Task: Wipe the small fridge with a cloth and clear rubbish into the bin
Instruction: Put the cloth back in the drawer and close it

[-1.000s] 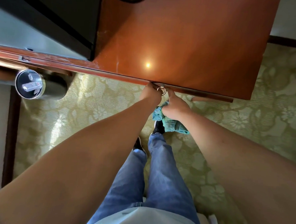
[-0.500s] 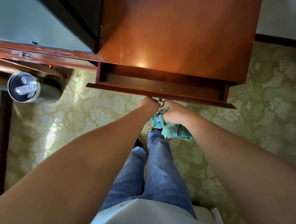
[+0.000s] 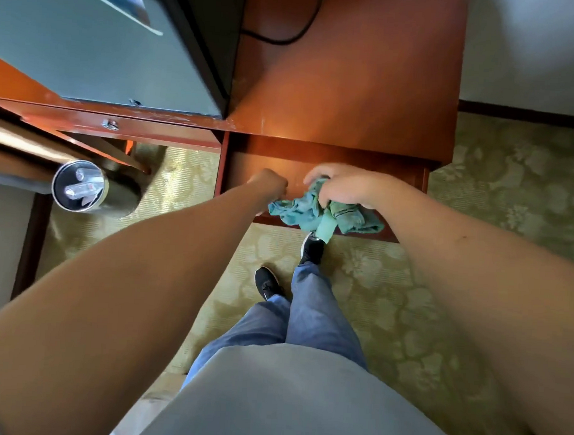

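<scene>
Two hands over the open drawer (image 3: pixel 321 162) under the worktop (image 3: pixel 352 87). My right hand (image 3: pixel 342 185) grips the bunched cloth (image 3: pixel 315 214), which trails left to right across the drawer's front edge, one corner hanging toward my shoe (image 3: pixel 311 252). My left hand (image 3: pixel 269 186) is curled at that edge; what it holds is hidden, so I cannot tell its grip. Small fridge (image 3: pixel 88 47) sits on the worktop, cut off at the top and left. Bin (image 3: pixel 81 186) stands on the carpet (image 3: pixel 513 196) to the left; its contents are blurred.
</scene>
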`<state>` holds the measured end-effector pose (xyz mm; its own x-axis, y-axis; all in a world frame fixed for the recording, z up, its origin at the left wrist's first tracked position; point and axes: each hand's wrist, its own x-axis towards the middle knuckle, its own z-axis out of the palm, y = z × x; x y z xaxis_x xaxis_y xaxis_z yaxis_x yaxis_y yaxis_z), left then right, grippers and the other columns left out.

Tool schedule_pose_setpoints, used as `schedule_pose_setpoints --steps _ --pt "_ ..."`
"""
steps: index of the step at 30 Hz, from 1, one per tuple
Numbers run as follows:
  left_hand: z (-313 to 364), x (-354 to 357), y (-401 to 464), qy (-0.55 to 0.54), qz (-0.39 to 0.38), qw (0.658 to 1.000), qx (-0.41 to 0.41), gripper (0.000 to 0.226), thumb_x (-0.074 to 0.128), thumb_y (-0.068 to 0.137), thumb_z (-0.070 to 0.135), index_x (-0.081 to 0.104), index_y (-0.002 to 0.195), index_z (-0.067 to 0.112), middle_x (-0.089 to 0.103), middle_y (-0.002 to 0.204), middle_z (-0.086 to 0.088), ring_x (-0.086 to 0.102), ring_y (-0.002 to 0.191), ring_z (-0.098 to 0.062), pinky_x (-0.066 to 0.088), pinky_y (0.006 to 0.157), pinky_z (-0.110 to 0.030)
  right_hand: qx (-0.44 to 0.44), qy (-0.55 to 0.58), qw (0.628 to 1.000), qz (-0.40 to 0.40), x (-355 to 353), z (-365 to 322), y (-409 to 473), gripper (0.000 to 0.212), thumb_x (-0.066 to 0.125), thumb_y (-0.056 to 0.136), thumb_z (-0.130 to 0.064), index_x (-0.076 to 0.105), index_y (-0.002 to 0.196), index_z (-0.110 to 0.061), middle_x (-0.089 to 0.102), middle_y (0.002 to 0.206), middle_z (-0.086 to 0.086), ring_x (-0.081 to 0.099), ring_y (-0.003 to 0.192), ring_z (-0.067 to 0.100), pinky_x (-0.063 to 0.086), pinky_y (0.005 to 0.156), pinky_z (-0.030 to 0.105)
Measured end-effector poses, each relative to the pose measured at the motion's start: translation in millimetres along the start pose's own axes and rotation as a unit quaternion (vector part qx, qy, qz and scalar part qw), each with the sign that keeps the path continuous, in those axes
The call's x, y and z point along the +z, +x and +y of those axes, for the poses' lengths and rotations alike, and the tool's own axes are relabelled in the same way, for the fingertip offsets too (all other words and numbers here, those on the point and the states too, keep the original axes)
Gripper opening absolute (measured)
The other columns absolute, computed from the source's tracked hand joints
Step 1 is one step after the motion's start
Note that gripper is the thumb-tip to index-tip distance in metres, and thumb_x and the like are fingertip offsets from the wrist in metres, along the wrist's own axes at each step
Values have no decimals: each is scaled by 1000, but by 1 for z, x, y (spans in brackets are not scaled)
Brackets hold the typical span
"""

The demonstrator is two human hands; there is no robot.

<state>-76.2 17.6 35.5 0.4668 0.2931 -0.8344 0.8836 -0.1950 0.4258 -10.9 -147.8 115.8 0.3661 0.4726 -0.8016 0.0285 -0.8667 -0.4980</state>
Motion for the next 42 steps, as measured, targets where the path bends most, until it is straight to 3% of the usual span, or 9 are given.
schedule_pose_setpoints --steps 2,5,8,11,14,18,23,29,42 --pt "5 -9 -1 16 54 998 42 25 54 96 14 67 114 4 57 89 -3 56 80 -21 55 77 -34 -42 -25 998 41 0 -8 1 66 56 81 6 53 131 -37 49 144 -7 59 83 14 47 64 29" --pt "1 -14 -7 10 107 992 62 11 47 92 10 56 87 13 47 76 -4 44 64 -20 34 52 -25 -61 -195 969 139 11 -4 8 74 56 80 2 46 141 -40 43 150 -6 44 131 23 38 104 42" --pt "-12 -7 -9 30 81 995 45 10 49 94 10 55 87 14 56 84 -7 52 74 -25 46 60 -27 -21 -189 962 194 27 16 13 50 58 85 -7 61 130 -30 54 139 0 47 129 30 38 108 46" --pt "-37 9 -9 64 -58 996 -16 23 46 104 12 64 115 6 68 121 -13 66 99 -27 53 66 -30 51 -139 984 97 52 44 18 31 49 92 -12 73 111 -10 70 120 13 65 109 34 53 96 50" --pt "-62 24 -13 111 -162 979 -44 32 45 107 11 57 135 2 62 134 -14 57 95 -23 46 76 -28 123 -93 988 8 77 70 22 36 52 94 -18 69 121 -1 64 128 22 61 119 38 50 99 56" --pt "-77 37 -4 140 -127 981 -37 35 51 104 18 59 137 6 58 136 -9 57 115 -25 53 92 -36 155 -99 983 -15 98 94 28 35 50 97 -19 68 123 -5 65 130 16 62 117 32 53 92 42" --pt "-72 36 11 213 -97 972 -7 36 57 99 20 64 133 11 64 133 -12 54 96 -24 50 92 -39 151 -114 982 -21 100 102 35 25 43 100 -14 60 116 -5 62 122 15 58 98 26 43 74 33" --pt "-55 27 21 225 -94 970 -9 38 60 98 25 64 133 12 63 134 -12 56 97 -23 51 94 -41 150 -103 983 -19 79 99 43 51 41 102 -17 40 153 -12 43 154 11 46 135 28 41 108 36" --pt "12 10 47 139 -58 988 16 47 48 101 10 51 148 14 47 152 -12 47 136 -32 42 102 -33 129 -85 988 29 0 81 77 66 44 98 -18 22 160 -21 27 164 6 45 137 26 44 102 36"
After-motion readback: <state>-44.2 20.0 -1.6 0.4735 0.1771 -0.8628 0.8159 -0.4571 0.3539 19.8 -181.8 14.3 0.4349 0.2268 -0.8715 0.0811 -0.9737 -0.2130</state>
